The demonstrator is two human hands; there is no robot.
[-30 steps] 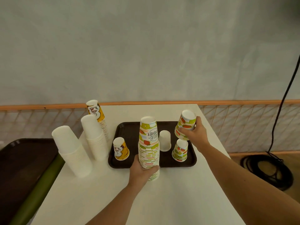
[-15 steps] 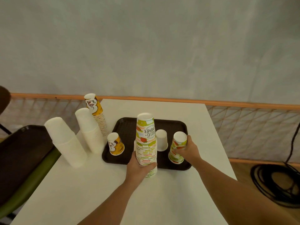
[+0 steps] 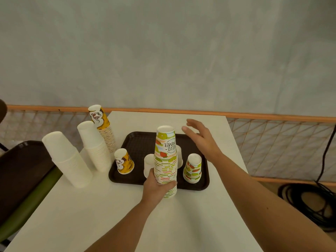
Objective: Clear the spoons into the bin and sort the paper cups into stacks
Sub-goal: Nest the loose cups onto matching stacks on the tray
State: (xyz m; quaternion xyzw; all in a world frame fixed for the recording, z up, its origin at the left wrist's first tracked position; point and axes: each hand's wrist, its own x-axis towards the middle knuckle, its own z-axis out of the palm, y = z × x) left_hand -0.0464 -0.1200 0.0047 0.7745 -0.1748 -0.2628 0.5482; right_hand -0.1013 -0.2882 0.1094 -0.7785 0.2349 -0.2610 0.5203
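My left hand (image 3: 157, 188) grips the lower part of a tall stack of upside-down fruit-print cups (image 3: 165, 160) at the tray's near edge. My right hand (image 3: 201, 139) hovers with fingers spread above the dark tray (image 3: 138, 142), holding nothing. On the tray stand a short stack of fruit-print cups (image 3: 193, 168), a yellow cup (image 3: 124, 161) and two white cups (image 3: 148, 164), one of them (image 3: 179, 157) mostly hidden behind the tall stack. No spoons or bin are in view.
Left of the tray on the white table (image 3: 127, 215) stand two white cup stacks (image 3: 67, 159) (image 3: 95, 146) and a leaning yellow stack (image 3: 102, 128). A dark chair with a green edge (image 3: 21, 179) sits at the left. A netted railing (image 3: 272, 139) runs behind; black cable (image 3: 309, 200) lies on the floor.
My right hand set its fruit-print cup on the other one on the tray, let go and lifted away with fingers spread. My left hand still holds the tall stack.
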